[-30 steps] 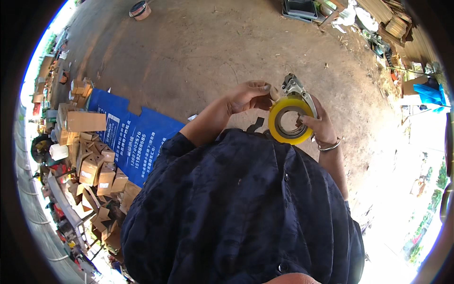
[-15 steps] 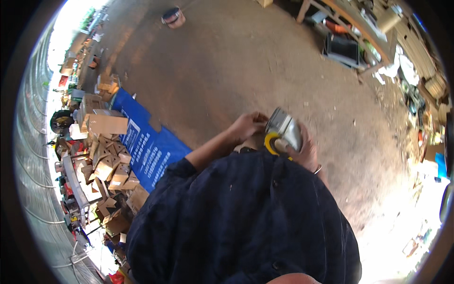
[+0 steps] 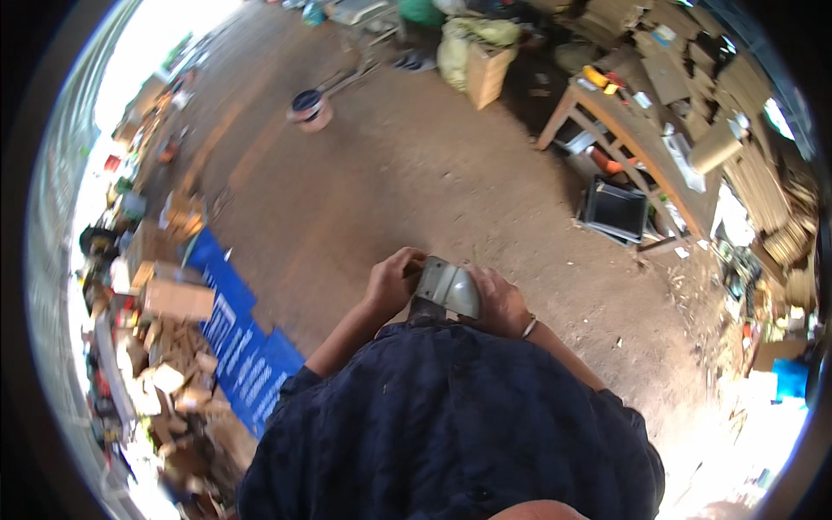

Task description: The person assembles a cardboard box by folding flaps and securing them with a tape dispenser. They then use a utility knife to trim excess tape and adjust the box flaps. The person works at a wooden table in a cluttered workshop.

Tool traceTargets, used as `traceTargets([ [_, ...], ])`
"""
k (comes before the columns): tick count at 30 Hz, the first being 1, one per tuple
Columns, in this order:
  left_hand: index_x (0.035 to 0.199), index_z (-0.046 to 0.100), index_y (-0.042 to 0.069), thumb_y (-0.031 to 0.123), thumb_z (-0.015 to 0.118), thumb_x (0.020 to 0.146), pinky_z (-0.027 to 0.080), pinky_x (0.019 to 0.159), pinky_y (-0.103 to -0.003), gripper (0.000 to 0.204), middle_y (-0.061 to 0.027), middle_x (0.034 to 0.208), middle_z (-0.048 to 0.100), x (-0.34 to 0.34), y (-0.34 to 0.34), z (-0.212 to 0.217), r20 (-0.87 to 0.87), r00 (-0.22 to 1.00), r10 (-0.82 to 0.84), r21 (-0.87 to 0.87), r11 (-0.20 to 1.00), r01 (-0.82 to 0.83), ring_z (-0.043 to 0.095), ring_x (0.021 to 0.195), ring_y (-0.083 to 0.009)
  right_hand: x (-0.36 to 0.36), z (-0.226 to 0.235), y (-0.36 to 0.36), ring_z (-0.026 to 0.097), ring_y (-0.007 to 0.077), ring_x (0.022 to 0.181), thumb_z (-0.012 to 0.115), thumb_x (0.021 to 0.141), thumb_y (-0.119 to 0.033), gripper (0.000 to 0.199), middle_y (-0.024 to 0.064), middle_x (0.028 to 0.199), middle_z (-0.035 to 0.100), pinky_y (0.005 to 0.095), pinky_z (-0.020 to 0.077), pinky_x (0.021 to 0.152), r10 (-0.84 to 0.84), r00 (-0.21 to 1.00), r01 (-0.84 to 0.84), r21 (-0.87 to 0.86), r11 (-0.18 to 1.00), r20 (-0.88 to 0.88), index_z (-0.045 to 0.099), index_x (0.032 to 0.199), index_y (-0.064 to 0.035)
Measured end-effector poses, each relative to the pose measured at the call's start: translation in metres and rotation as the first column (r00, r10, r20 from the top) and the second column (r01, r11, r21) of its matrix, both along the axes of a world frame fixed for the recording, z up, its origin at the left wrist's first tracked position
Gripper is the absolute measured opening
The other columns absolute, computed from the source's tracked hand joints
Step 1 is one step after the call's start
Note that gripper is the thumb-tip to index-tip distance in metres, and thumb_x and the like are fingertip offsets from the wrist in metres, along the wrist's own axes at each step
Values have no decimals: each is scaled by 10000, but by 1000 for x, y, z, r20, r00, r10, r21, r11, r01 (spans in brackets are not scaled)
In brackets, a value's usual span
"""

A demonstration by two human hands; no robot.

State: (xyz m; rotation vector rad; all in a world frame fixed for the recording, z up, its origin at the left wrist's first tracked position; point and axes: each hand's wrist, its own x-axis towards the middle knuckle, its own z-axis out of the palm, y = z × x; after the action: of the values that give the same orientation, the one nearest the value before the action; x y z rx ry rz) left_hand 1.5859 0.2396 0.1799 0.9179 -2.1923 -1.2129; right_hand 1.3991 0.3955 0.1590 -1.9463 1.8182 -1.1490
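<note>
In front of my chest I hold a grey device [image 3: 451,289] with a flat, ridged part on its left and a smooth domed part on its right. Its exact kind I cannot make out. My right hand [image 3: 503,302], with a pale bangle at the wrist, wraps around the domed side. At the opposite edge, the fingers of my left hand [image 3: 394,282] are curled against the flat part. The device's underside is hidden by my hands and dark shirt.
Left on the dirt floor lies a blue printed sheet [image 3: 251,360] beside piled cardboard boxes [image 3: 178,299]. A pinkish bucket [image 3: 312,114] stands farther ahead. At right is a wooden table [image 3: 624,130] with black trays [image 3: 614,208] under it and stacked cardboard [image 3: 763,186] behind.
Both hands and the device have shifted left and lower in the view. The left hand has closed in on the device's edge. A yellow ring seen on it before is now hidden. The view has tilted up.
</note>
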Motion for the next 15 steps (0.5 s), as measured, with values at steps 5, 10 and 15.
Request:
traceTargets([
  [5, 1089, 616, 18, -45, 664, 809, 529, 720, -319, 291, -119, 803, 687, -86, -114, -4, -18, 998, -52, 78, 996, 53, 662, 750, -168, -83, 0, -98, 627, 378, 897, 742, 741, -296, 824, 175, 1017, 593, 484, 538, 693, -26, 972, 63, 153, 986, -234, 350, 1449, -137],
  [10, 1111, 600, 12, -66, 658, 800, 533, 723, -339, 326, -164, 870, 696, -205, -206, 6, -20, 964, -264, 109, 958, 265, 702, 823, -245, -157, 35, -156, 634, 356, 904, 725, 748, -304, 789, 161, 1013, 587, 472, 545, 716, -253, 924, 323, 231, 918, -286, 380, 1438, -140],
  [15, 1057, 605, 21, -78, 634, 807, 538, 728, -363, 270, -186, 998, 683, -312, -301, -12, 17, 925, -380, -83, 921, 380, 694, 886, -325, -231, 28, -243, 637, 346, 915, 699, 775, -312, 758, 159, 1040, 575, 460, 552, 754, -396, 890, 455, 374, 808, -227, 382, 1443, -146],
])
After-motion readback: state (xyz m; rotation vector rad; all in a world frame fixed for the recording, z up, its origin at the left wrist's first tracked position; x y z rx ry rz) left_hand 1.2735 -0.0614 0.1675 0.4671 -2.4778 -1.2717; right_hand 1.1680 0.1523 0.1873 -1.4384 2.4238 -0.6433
